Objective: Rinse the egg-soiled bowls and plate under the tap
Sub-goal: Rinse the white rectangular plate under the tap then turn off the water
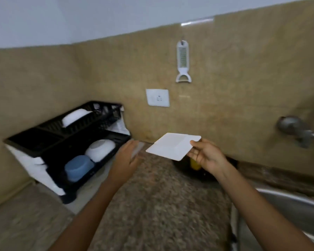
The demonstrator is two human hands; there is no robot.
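Right hand (206,153) pinches white plate (172,146) by edge, held flat over worktop (152,196); left hand (128,156) spread, ready to take it toward rack (49,140).

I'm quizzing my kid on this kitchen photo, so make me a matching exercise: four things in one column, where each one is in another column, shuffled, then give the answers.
Things:
1. square white plate
2. blue bowl
3. white peeler
4. white bowl

Places:
A. hanging on the tiled wall
B. lower tier of the black dish rack, left side
C. in the grip of the right hand
D. lower tier of the rack, just right of the blue one

Pairs: 1-C, 2-B, 3-A, 4-D
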